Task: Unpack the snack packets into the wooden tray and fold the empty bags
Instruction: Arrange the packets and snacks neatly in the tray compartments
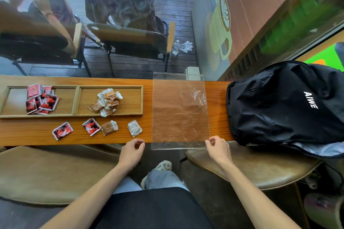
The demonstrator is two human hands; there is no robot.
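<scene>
A clear empty plastic bag [178, 111] lies flat across the wooden counter, its near edge hanging over the front. My right hand [217, 148] pinches the bag's near right corner. My left hand [133, 151] hovers left of the near left corner, fingers curled, holding nothing. The wooden tray [77, 99] has two compartments: red packets [41, 98] heaped in the left one, brown and white packets [107, 101] in the right one. Several loose packets lie on the counter in front of the tray, among them a red packet [62, 130] and a brown packet [109, 127].
A black backpack [284, 104] fills the counter's right end, touching the bag's right side. Brown stools stand below the counter on both sides of my legs. Beyond the glass, people sit on chairs.
</scene>
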